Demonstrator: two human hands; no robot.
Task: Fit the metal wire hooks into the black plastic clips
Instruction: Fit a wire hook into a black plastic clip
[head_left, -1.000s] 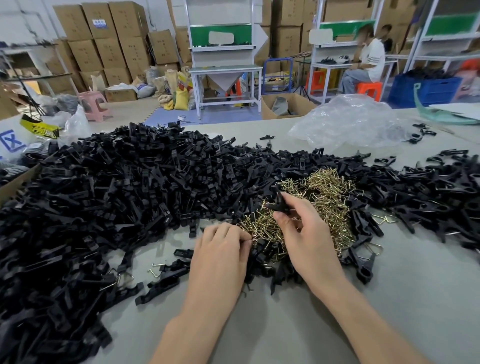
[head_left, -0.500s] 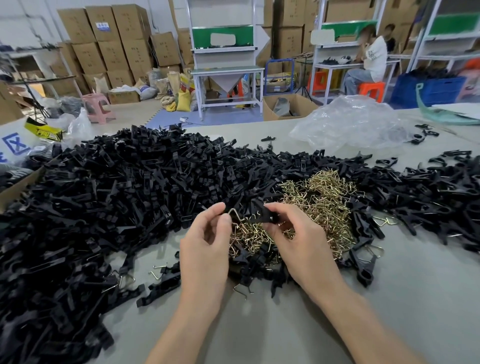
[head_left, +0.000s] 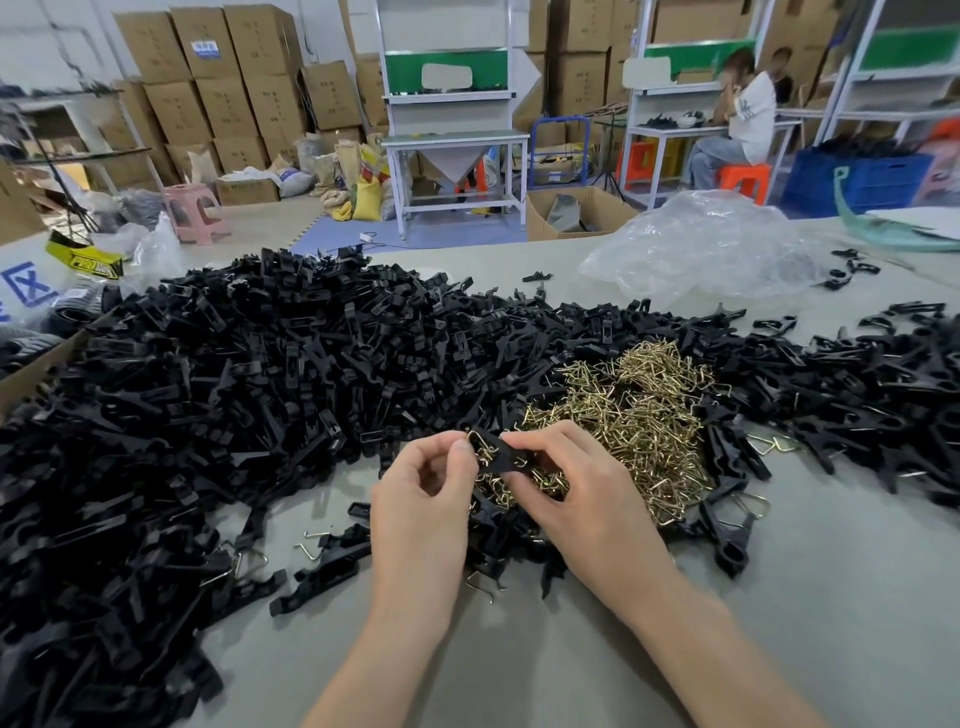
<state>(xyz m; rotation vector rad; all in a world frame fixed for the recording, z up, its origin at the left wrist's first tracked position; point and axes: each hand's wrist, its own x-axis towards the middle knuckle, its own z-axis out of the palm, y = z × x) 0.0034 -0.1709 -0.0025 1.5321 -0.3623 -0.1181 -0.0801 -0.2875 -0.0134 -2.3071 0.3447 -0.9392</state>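
My right hand (head_left: 582, 493) grips a black plastic clip (head_left: 501, 457) just above the table. My left hand (head_left: 421, 499) pinches a brass-coloured wire hook (head_left: 479, 441) at the clip's left end, touching it. Behind my hands lies a heap of loose wire hooks (head_left: 639, 410). A big pile of black clips (head_left: 208, 405) fills the left and middle of the table, and more black clips (head_left: 872, 395) spread to the right.
A crumpled clear plastic bag (head_left: 701, 244) lies at the back right of the grey table (head_left: 779, 597). Loose clips and single hooks lie near my left wrist. A cardboard box edge (head_left: 31, 369) stands at the far left. A person sits at a bench in the background.
My left hand picked a hook from the heap and rose to meet the right hand. The hook now sits against the clip's end, and both hands are closer together.
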